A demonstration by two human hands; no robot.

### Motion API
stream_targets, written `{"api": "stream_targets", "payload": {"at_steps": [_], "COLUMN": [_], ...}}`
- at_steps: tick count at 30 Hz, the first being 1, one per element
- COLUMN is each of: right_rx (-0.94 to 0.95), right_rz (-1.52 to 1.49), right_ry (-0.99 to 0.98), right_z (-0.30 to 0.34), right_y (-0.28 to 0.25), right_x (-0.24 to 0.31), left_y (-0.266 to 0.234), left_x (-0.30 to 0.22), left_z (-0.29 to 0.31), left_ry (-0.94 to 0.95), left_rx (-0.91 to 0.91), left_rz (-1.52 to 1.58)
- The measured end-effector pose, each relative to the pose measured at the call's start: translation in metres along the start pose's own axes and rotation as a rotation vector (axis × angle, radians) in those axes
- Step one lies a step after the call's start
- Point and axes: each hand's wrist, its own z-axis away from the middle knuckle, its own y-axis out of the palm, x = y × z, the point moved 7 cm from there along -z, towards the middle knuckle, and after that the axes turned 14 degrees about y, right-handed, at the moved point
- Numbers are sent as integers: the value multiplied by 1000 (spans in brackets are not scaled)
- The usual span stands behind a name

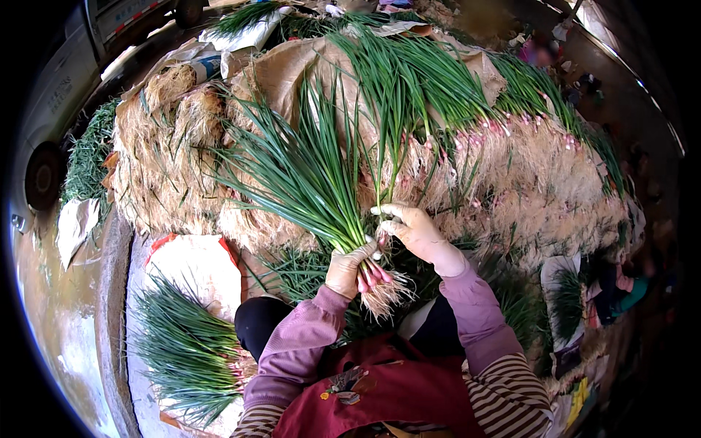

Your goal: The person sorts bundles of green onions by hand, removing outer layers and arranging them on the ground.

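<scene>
My left hand (348,271), in a thin pale glove, is closed round a bunch of spring onions (310,179). Their long green leaves fan up and to the left, while the pink bulbs and pale stringy roots stick out below the fist. Just to the right, my gloved right hand (420,232) pinches a thin spring onion stalk (391,182) between thumb and fingertips. The stalk's leaves reach up toward the heap, and where its top ends is hard to tell. Behind both hands rises a large heap of spring onions (526,182), roots facing me.
Tan sacking (281,77) lies over part of the heap. At lower left, a pile of spring onions (186,339) rests on a white sack (201,266). Loose green leaves (296,274) litter the ground before my knees. A vehicle (58,95) stands at upper left; a person's arm (629,292) shows at right.
</scene>
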Motion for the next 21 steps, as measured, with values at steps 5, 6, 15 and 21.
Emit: {"api": "stream_targets", "payload": {"at_steps": [5,6,15,21], "right_rx": [-248,-251,-1043,-78], "right_rz": [597,726,708,282], "right_ry": [-228,-301,-278,296], "right_z": [13,13,3,8], "right_y": [-1,5,-98,-16], "right_x": [14,25,20,8], "left_y": [4,0,5,4], "left_x": [-6,-4,-6,-1], "left_z": [1,1,5,2], "left_ry": [32,10,-45,-15], "left_rx": [17,34,14,12], "left_rz": [-19,-21,-48,-49]}}
